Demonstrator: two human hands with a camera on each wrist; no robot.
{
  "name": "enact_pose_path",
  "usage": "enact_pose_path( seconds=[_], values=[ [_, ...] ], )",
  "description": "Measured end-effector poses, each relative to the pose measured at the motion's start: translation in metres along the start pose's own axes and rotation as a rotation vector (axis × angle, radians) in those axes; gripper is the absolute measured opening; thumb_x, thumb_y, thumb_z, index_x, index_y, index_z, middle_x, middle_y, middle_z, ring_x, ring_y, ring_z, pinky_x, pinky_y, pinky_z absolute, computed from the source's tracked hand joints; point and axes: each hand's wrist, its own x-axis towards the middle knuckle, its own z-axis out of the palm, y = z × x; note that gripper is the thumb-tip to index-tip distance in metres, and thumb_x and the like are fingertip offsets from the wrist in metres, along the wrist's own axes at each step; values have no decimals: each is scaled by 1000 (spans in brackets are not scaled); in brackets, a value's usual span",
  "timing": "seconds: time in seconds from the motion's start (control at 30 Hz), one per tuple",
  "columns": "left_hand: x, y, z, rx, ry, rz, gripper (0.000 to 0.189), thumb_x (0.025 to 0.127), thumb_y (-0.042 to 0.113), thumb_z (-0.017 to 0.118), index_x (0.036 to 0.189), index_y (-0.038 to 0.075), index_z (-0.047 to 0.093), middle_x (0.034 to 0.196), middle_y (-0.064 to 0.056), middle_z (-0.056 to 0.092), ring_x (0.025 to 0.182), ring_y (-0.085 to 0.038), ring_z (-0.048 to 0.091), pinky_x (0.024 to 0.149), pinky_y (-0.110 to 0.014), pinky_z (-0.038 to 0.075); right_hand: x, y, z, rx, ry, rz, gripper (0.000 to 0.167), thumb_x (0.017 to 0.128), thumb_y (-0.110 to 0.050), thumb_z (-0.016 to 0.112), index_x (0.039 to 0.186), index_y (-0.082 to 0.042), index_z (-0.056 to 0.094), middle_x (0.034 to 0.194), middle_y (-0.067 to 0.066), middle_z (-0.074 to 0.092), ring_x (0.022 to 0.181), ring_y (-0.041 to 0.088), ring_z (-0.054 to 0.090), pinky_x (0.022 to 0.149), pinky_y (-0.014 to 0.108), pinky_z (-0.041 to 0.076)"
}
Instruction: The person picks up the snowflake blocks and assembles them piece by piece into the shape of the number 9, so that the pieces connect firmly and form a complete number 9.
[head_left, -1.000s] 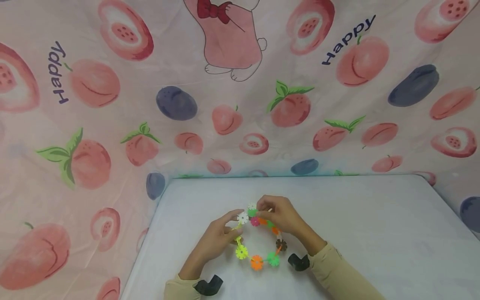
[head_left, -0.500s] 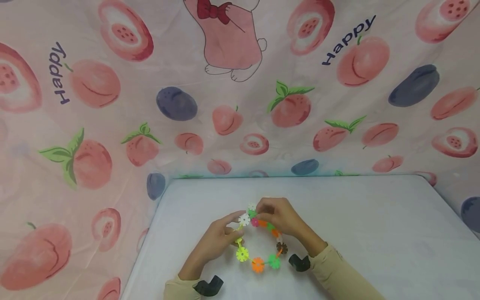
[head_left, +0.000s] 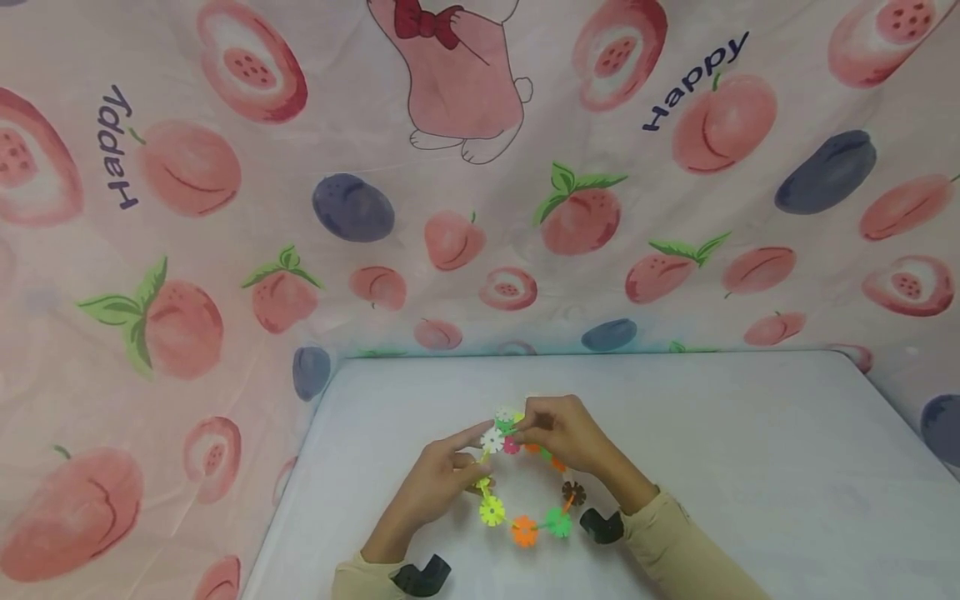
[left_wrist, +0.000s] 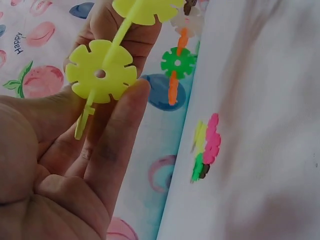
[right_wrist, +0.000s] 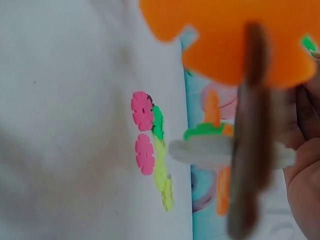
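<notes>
Slotted plastic snowflake discs, joined edge to edge, form a colourful chain bowed into a loop between both hands. My left hand holds the loop's left side; in the left wrist view its thumb and finger pinch a yellow disc. A white disc tops that side, close to the left fingertips. My right hand pinches the chain at the upper right, beside a pink disc and a green disc. Its fingertips are hidden in the right wrist view, where a blurred orange disc fills the foreground.
Both wrist views show more pink discs, with yellow and green ones overlapping the white table. Fruit-printed cloth hangs behind and to the sides. Black devices are worn on both wrists.
The loop and both hands have shifted slightly to the right. The loop's lower discs have moved a little nearer to me, and a yellow piece now shows beside my right fingers.
</notes>
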Motion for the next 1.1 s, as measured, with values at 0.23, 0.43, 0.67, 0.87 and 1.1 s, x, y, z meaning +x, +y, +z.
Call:
enact_pose_path(
  seconds=[0.23, 0.43, 0.67, 0.87, 1.1],
  values=[
    [-1, 2, 1, -46, -15, 13, 56, 95, 15, 70, 148, 23, 54, 120, -26, 69, 74, -16, 75, 69, -32, 62, -2, -1, -3, 98, -60, 14, 22, 86, -6, 79, 74, -14, 63, 81, 4, 73, 89, 19, 77, 74, 28, 62],
    [-1, 2, 1, -32, -66, 44, 56, 95, 12, 70, 148, 16, 55, 97, -20, 75, 70, -12, 72, 67, -31, 62, -4, 2, -6, 200, -145, 18, 23, 90, -4, 75, 73, -8, 60, 80, 11, 69, 94, 22, 77, 80, 32, 63],
    [1, 1, 3, -25, -91, 61, 55, 96, 13, 70, 148, 17, 54, 94, -17, 75, 72, -10, 71, 69, -38, 64, -7, 10, -6, 230, -153, 5, 14, 90, -7, 76, 80, -8, 67, 91, 10, 75, 90, 18, 76, 81, 35, 63],
    [3, 0, 4, 38, -71, 67, 52, 98, 16, 69, 147, 24, 53, 125, -21, 66, 76, -10, 73, 71, -43, 63, -8, 16, -10, 50, -105, 103, 8, 89, -20, 80, 93, -24, 75, 96, -8, 74, 91, 10, 71, 83, 30, 60],
    [3, 6, 1, 76, -16, -18, 54, 98, 20, 69, 148, 29, 51, 134, -14, 62, 78, -12, 73, 73, -41, 62, -17, 31, -15, -32, -81, 356, 24, 95, -36, 72, 111, -19, 74, 108, -7, 72, 102, 16, 67, 90, 39, 58]
  ],
)
